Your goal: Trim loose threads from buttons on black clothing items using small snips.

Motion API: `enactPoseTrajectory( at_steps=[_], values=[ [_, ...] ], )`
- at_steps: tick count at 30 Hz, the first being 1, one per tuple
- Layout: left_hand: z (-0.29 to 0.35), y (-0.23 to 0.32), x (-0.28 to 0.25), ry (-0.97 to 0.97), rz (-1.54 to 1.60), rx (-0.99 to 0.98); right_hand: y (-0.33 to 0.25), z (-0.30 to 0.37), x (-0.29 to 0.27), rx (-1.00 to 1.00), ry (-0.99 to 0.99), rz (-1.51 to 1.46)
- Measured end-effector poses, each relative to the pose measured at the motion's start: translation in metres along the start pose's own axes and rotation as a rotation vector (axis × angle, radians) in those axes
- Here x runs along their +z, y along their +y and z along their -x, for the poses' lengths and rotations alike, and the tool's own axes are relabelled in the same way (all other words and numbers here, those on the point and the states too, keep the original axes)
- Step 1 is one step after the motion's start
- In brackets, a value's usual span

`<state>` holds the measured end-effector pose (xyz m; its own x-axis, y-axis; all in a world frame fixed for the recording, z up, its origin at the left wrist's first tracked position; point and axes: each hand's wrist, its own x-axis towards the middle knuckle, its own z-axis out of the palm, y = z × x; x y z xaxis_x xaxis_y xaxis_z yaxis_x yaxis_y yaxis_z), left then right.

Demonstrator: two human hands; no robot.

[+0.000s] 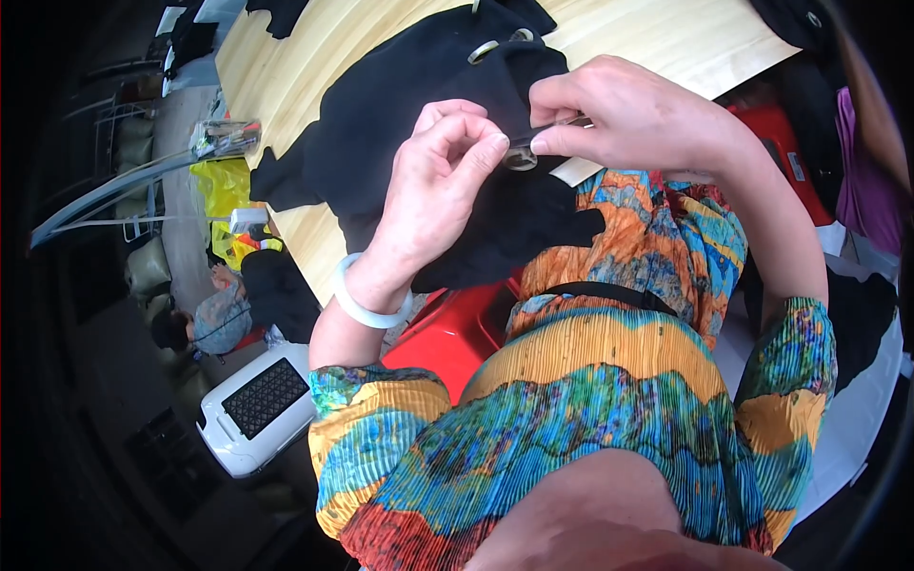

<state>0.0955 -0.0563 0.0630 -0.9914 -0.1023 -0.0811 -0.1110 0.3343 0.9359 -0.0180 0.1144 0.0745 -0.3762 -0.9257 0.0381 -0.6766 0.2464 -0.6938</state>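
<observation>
A black garment (400, 124) with large round buttons lies spread over the table edge and hangs toward my lap. My left hand (443, 171), wearing a pale bangle (367, 300), is closed, thumb and forefinger pinching the cloth beside a shiny round button (521, 158). Just right of that button, my right hand (619, 114) is closed too. A small, thin, shiny metallic piece (575, 121) shows between its fingers, too little of it to name. Another round button (483, 51) sits farther up the cloth.
The light wooden table (647, 43) extends ahead, with more dark cloth (278, 14) at its far left. A clear container of small items (226, 138) and a yellow bag (221, 205) are at the left edge. Red stools (447, 333) stand below, and another person (219, 319) is at far left.
</observation>
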Motion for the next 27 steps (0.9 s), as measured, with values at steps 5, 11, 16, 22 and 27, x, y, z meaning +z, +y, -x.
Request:
enactPoseTrajectory(
  at_steps=[5,11,16,22,27],
  values=[
    [-0.004,-0.001,-0.002,-0.018,0.029,-0.053,0.002,-0.009,0.004,0.033,-0.051,0.009],
    [-0.010,-0.003,-0.002,-0.026,0.073,-0.108,0.000,-0.013,0.010,0.080,-0.046,0.018],
    [-0.010,-0.002,-0.004,-0.033,0.037,-0.098,0.006,-0.013,0.016,0.105,-0.029,-0.060],
    [-0.016,0.004,-0.050,0.398,0.432,0.167,0.028,0.008,0.025,0.195,0.174,-0.564],
    [-0.020,-0.027,-0.116,1.082,0.018,0.265,0.044,0.028,0.055,0.163,0.434,-0.645]
  ],
)
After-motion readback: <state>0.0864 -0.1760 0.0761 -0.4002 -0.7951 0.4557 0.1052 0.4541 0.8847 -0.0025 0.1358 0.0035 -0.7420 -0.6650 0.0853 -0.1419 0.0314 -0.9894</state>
